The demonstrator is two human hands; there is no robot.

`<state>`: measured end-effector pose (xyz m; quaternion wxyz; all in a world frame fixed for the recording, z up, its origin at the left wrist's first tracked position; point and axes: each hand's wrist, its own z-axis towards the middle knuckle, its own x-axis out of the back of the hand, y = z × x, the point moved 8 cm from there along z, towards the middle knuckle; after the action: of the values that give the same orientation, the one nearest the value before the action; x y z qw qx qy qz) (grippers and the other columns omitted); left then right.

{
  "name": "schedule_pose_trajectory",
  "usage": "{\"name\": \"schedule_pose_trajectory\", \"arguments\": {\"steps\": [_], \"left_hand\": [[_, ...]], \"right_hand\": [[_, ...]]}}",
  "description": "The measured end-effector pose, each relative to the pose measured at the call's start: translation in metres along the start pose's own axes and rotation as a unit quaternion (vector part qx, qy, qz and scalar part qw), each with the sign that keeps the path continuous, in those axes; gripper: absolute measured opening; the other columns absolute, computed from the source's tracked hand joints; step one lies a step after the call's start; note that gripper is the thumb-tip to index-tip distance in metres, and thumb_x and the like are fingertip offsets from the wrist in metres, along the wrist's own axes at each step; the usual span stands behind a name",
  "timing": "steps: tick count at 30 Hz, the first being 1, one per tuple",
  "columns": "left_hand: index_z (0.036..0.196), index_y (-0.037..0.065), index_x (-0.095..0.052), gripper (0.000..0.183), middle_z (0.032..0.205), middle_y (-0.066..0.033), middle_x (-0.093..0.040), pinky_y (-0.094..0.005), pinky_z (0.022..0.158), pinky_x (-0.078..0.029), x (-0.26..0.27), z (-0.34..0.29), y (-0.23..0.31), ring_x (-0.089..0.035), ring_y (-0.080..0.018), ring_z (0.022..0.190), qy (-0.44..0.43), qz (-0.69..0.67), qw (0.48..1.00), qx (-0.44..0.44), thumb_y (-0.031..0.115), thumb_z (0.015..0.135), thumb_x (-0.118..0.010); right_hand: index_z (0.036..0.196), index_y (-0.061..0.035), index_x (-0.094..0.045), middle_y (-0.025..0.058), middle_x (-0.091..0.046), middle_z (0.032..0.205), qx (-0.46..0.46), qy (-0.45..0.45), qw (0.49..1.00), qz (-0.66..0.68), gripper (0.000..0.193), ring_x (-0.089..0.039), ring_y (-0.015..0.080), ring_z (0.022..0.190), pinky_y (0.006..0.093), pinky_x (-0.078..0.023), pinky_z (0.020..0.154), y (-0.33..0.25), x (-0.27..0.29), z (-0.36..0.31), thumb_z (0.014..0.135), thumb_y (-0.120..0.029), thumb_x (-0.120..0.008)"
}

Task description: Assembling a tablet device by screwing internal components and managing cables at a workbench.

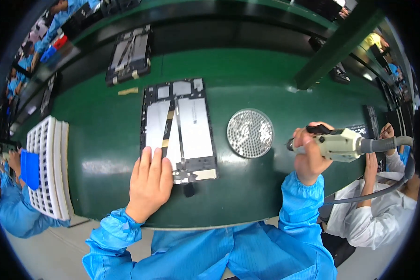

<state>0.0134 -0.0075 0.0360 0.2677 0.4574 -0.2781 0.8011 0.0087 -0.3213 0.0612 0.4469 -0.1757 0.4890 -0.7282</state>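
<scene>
Tablet chassis point(179, 130) lies open, back up, mid-table point(107, 140); left hand point(149, 184) rests flat, fingers spread, on its lower-left corner. Right hand point(310, 156) is clamped around an electric screwdriver point(338, 144), beside a round screw dish point(250, 133).

Glossy green worktop point(247, 196) with metal and plastic parts.
Opened tablet point(178, 128) shows matt silvery metal plates; round dish point(250, 133) looks shiny perforated metal; electric screwdriver point(338, 143) is smooth cream plastic.
</scene>
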Motion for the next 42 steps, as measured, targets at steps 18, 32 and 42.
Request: {"name": "schedule_pose_trajectory", "arguments": {"steps": [18,32,42], "left_hand": [[0.078,0.0,-0.062,0.013,0.097,-0.0136,-0.061,-0.0438,0.091,-0.049,0.002,0.008,0.051,-0.06,-0.0283,0.099,-0.045,-0.272,0.929,-0.246,0.009,0.068,-0.063],[0.086,-0.007,-0.062,0.022,0.092,-0.0182,-0.063,-0.041,0.075,-0.054,-0.009,0.023,0.046,-0.064,-0.0328,0.089,0.022,-0.335,0.937,-0.099,-0.005,0.066,-0.071],[0.086,-0.006,-0.066,0.019,0.093,-0.0174,-0.063,-0.042,0.075,-0.053,-0.009,0.019,0.047,-0.063,-0.0326,0.09,0.008,-0.301,0.948,-0.107,0.001,0.069,-0.071]], "right_hand": [[0.106,0.0041,-0.055,0.0099,-0.053,0.068,-0.011,-0.028,1.0,0.008,0.027,-0.048,0.0184,0.058,0.0398,-0.043,0.064,0.011,0.002,-0.006,0.08,-0.004,-0.055],[0.106,0.0041,-0.055,0.0114,-0.054,0.069,-0.006,-0.02,1.0,-0.005,0.03,-0.05,0.0206,0.058,0.0411,-0.044,0.065,0.011,0.0,-0.007,0.078,-0.005,-0.056],[0.105,0.004,-0.053,0.0112,-0.055,0.069,0.0,-0.055,0.998,0.037,0.03,-0.052,0.0187,0.056,0.0407,-0.048,0.064,0.009,-0.004,-0.006,0.076,-0.001,-0.06]]}}
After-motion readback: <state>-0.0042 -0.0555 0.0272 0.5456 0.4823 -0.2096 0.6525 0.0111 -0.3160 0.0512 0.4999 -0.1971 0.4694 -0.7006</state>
